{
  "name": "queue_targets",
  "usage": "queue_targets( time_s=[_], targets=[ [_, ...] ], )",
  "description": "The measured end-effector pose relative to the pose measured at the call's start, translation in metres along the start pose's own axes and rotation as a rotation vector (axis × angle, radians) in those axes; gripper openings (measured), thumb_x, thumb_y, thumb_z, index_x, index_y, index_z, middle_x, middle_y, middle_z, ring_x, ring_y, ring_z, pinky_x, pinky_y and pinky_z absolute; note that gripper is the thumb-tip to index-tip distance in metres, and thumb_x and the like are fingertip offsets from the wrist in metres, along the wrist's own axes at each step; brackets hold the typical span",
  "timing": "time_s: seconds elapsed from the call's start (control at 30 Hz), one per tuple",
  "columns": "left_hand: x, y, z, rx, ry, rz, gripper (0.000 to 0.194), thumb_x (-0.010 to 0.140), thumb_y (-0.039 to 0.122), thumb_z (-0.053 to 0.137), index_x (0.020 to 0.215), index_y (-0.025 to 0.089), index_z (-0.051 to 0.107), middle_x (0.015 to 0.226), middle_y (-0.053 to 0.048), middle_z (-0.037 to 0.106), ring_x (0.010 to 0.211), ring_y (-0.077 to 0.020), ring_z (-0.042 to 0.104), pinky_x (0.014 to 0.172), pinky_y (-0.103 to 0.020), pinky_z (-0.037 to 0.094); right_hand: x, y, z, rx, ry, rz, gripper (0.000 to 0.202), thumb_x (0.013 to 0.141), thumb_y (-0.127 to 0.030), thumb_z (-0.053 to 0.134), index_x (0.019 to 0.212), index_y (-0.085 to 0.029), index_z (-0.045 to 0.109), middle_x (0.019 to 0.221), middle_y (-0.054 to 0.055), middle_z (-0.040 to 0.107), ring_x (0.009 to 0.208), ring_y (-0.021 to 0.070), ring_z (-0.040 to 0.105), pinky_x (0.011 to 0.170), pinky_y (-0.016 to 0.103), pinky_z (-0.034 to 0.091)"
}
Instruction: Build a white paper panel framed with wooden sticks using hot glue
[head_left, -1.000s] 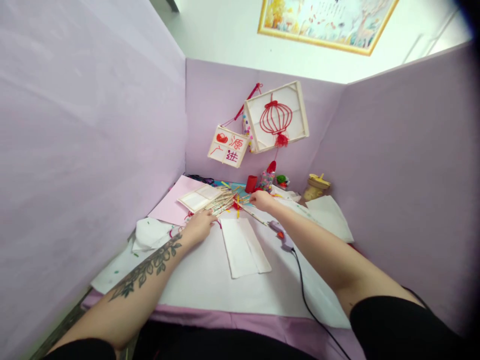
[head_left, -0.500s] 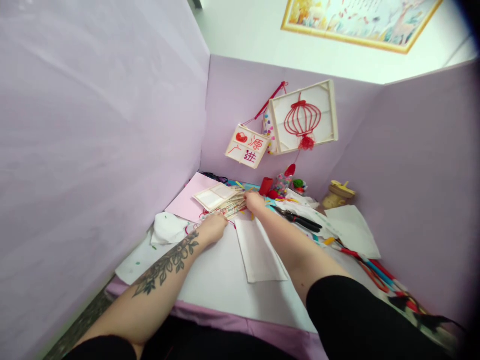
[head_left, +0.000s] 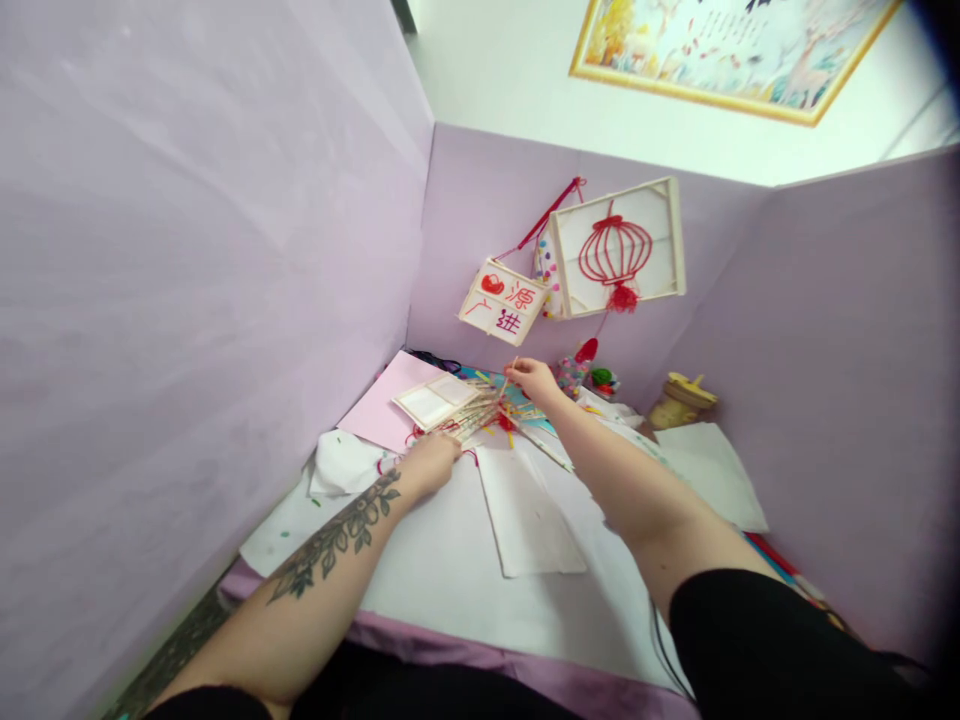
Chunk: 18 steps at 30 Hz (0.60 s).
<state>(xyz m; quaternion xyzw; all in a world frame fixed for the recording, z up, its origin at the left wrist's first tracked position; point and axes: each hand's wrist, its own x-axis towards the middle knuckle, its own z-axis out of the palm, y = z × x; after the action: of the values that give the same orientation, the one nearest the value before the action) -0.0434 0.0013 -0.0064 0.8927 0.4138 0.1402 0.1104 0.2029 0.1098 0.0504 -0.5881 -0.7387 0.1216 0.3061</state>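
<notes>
My left hand point(head_left: 435, 460) is closed on the near end of a bundle of thin sticks point(head_left: 474, 420) lying at the table's middle. Up and to the right, my right hand point(head_left: 531, 378) pinches one thin stick point(head_left: 508, 375), raised at a slant above the bundle's far end. A small white framed panel point(head_left: 436, 400) lies beside the bundle, over a pink sheet point(head_left: 390, 398). Red string point(head_left: 412, 435) shows near my left hand. A folded white cloth or paper point(head_left: 525, 515) lies just in front of the bundle.
On the back partition hang a lantern frame point(head_left: 619, 250) and a small panel with red characters point(head_left: 502, 302). A yellowish lidded cup point(head_left: 681, 400) stands at the back right, near a white sheet point(head_left: 712, 475). Crumpled white material point(head_left: 345, 462) lies at left.
My right hand has lifted from the bundle with a single stick between its fingers. Several sticks now spread out to the right. My left hand stays in place at the bundle.
</notes>
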Motion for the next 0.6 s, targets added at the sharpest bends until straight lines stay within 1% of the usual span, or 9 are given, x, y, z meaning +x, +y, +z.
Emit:
queue_targets(
  time_s=[0.07, 0.2, 0.3, 0.37, 0.4, 0.47, 0.53, 0.57, 0.6],
  targets=[
    [0.002, -0.002, 0.0, 0.01, 0.049, 0.031, 0.033, 0.072, 0.002, 0.048, 0.09, 0.017, 0.071, 0.104, -0.011, 0.068, 0.108, -0.023, 0.057, 0.098, -0.035, 0.042, -0.012, 0.005, -0.02, 0.108, 0.007, 0.031, 0.031, 0.087, -0.028, 0.046, 0.11, -0.011, 0.059, 0.1, 0.013, 0.068, 0.073, 0.0159, 0.062, 0.064, 0.027, 0.048],
    [0.006, 0.004, 0.007, -0.026, 0.142, 0.079, 0.038, 0.076, 0.004, 0.046, 0.099, 0.019, 0.072, 0.12, -0.01, 0.063, 0.115, -0.0237, 0.053, 0.103, -0.04, 0.039, -0.047, 0.013, -0.054, 0.311, -0.065, 0.087, 0.029, 0.079, -0.029, 0.061, 0.102, -0.012, 0.064, 0.088, 0.011, 0.07, 0.066, 0.0132, 0.062, 0.06, 0.023, 0.047],
    [0.018, 0.019, 0.013, -0.072, 0.193, 0.145, 0.038, 0.079, 0.01, 0.048, 0.109, 0.021, 0.069, 0.14, -0.009, 0.047, 0.127, -0.026, 0.043, 0.108, -0.044, 0.034, -0.068, 0.006, -0.071, 0.471, -0.187, 0.105, 0.03, 0.072, -0.031, 0.067, 0.097, -0.014, 0.067, 0.081, 0.007, 0.07, 0.065, 0.0122, 0.06, 0.058, 0.021, 0.045],
    [0.036, 0.031, 0.011, -0.102, 0.216, 0.195, 0.043, 0.077, 0.011, 0.051, 0.117, 0.021, 0.065, 0.149, -0.007, 0.035, 0.136, -0.0269, 0.032, 0.112, -0.045, 0.028, -0.077, -0.006, -0.08, 0.471, -0.273, 0.061, 0.031, 0.071, -0.033, 0.068, 0.096, -0.016, 0.068, 0.079, 0.004, 0.069, 0.067, 0.0123, 0.06, 0.059, 0.021, 0.045],
    [0.047, 0.036, 0.007, -0.118, 0.204, 0.221, 0.046, 0.076, 0.011, 0.053, 0.12, 0.021, 0.063, 0.15, -0.007, 0.032, 0.138, -0.0268, 0.028, 0.113, -0.045, 0.026, -0.08, -0.013, -0.084, 0.439, -0.314, 0.023, 0.031, 0.071, -0.034, 0.067, 0.097, -0.017, 0.068, 0.08, 0.004, 0.069, 0.069, 0.0127, 0.06, 0.062, 0.022, 0.046],
    [0.072, 0.043, -0.007, -0.17, 0.098, 0.24, 0.05, 0.074, 0.013, 0.056, 0.124, 0.02, 0.06, 0.145, -0.008, 0.041, 0.134, -0.0245, 0.035, 0.111, -0.039, 0.029, -0.083, -0.025, -0.094, 0.3, -0.36, -0.054, 0.031, 0.074, -0.034, 0.065, 0.1, -0.019, 0.068, 0.085, 0.003, 0.07, 0.074, 0.0142, 0.062, 0.067, 0.023, 0.046],
    [0.094, 0.04, -0.028, -0.231, 0.081, 0.04, 0.042, 0.077, 0.018, 0.055, 0.118, 0.017, 0.063, 0.13, -0.009, 0.058, 0.118, -0.022, 0.053, 0.102, -0.032, 0.04, -0.085, -0.028, -0.106, 0.003, -0.32, -0.086, 0.031, 0.075, -0.029, 0.063, 0.104, -0.02, 0.068, 0.091, 0.004, 0.07, 0.079, 0.0168, 0.062, 0.071, 0.025, 0.046],
    [0.102, 0.036, -0.04, -0.248, 0.142, -0.125, 0.036, 0.078, 0.021, 0.053, 0.112, 0.016, 0.066, 0.118, -0.01, 0.065, 0.108, -0.0221, 0.059, 0.096, -0.031, 0.044, -0.086, -0.026, -0.112, -0.19, -0.277, -0.07, 0.031, 0.075, -0.026, 0.063, 0.105, -0.02, 0.068, 0.094, 0.006, 0.07, 0.082, 0.0186, 0.063, 0.073, 0.026, 0.046],
    [0.107, 0.03, -0.052, -0.237, 0.178, -0.196, 0.033, 0.079, 0.023, 0.052, 0.107, 0.013, 0.067, 0.11, -0.013, 0.068, 0.102, -0.0244, 0.062, 0.091, -0.033, 0.046, -0.088, -0.022, -0.118, -0.381, -0.239, -0.033, 0.031, 0.075, -0.022, 0.063, 0.105, -0.02, 0.068, 0.097, 0.008, 0.07, 0.085, 0.0207, 0.063, 0.073, 0.028, 0.045]
  ],
)
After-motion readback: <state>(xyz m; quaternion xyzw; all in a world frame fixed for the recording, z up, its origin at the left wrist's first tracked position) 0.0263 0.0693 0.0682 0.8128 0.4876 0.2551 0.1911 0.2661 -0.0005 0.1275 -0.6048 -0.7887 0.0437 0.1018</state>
